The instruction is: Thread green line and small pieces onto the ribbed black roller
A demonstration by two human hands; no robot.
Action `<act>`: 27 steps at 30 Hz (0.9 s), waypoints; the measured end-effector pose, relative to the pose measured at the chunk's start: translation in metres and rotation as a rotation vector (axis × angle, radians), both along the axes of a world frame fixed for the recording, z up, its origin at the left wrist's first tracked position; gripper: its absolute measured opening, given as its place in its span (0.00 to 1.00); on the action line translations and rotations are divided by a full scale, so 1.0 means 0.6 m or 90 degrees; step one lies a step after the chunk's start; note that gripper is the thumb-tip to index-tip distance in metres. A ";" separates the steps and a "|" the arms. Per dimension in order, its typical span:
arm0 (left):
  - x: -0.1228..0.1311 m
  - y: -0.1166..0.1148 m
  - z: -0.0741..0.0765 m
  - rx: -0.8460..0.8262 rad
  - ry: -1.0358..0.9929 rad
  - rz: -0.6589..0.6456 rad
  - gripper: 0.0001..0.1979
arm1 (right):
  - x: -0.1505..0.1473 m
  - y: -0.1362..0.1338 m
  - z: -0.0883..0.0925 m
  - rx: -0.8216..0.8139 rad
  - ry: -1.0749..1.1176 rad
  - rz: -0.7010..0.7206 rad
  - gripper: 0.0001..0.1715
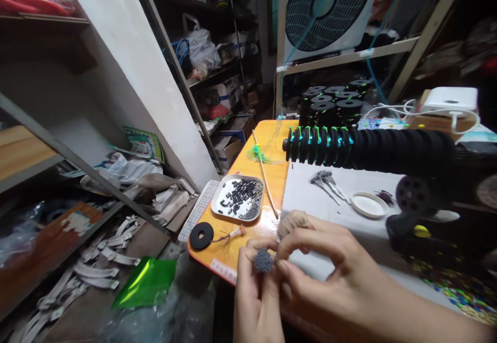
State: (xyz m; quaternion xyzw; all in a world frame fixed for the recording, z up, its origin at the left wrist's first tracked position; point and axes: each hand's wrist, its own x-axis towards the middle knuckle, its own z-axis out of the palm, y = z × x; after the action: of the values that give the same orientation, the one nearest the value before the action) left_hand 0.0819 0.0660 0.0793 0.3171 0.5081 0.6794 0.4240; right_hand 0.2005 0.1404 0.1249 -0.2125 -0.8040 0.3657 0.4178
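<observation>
My left hand (254, 291) is closed around a bundle of small dark-grey tips (264, 261), packed in a round head that faces up between thumb and fingers. My right hand (334, 262) is closed in a pinch at the right edge of that bundle; what lies between its fingertips is hidden. A tan, ridged, wound thing (294, 224) shows behind the right fingers; I cannot tell whether it is twine or a finger wrapping. Beyond the hands, a white tray (214, 204) holds black tubes and small grey pieces.
A black disc (201, 236) with wires lies at the orange table's left corner. A thin stick (267, 182) lies behind it. Grey-headed bundles (328, 183) and a white lid (368, 204) rest on white paper. A black roller with green strands (318, 143) juts over the table.
</observation>
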 end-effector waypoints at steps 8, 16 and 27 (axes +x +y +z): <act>-0.009 0.001 -0.007 0.150 -0.168 0.074 0.13 | 0.003 0.007 0.003 0.083 -0.049 0.046 0.07; -0.012 -0.001 -0.018 0.175 -0.106 0.096 0.11 | 0.006 0.003 0.005 0.111 -0.122 0.061 0.07; -0.011 0.000 -0.025 0.168 -0.100 0.080 0.12 | 0.005 0.003 0.002 0.075 -0.080 0.060 0.07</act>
State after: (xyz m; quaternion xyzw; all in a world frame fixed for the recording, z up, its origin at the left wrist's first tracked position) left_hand 0.0755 0.0662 0.0642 0.2838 0.3986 0.7878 0.3740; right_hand 0.2036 0.1422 0.1261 -0.1723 -0.8578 0.3229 0.3609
